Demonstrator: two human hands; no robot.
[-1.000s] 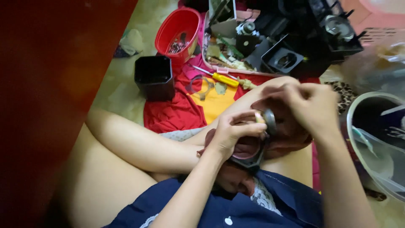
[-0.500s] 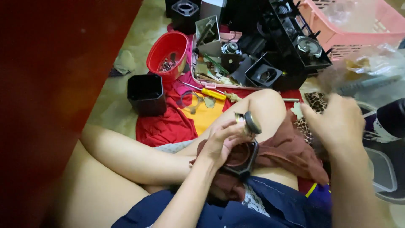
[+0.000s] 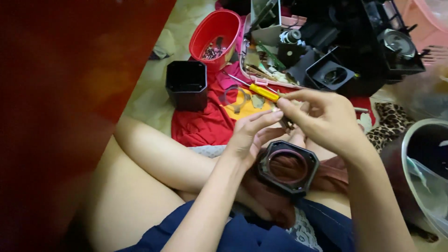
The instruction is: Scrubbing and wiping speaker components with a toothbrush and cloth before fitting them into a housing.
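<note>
From the head camera, looking down at a person seated on the floor with knees up: the left hand point(image 3: 249, 135) rests against the rim of a black, roughly octagonal plastic housing with a round opening point(image 3: 287, 167) that lies on the lap, over a brownish-red cloth point(image 3: 326, 175). Its fingers are stretched forward, and their tips meet those of the right hand point(image 3: 322, 119) just above the housing. The right hand is curled narrow, thumb and forefinger pinched on something small and dark (too small to identify) between the two hands.

Beyond the hands, a yellow-handled screwdriver point(image 3: 261, 92) lies on a red cloth with a yellow patch point(image 3: 205, 123) spread on the floor. Left of it stands a black square plastic cup point(image 3: 186, 85), and behind that a red round plastic bowl holding small metal parts point(image 3: 215, 36). Further right sits a heap of black plastic housings and parts point(image 3: 345, 51). A translucent plastic container point(image 3: 427, 172) shows at the right edge.
</note>
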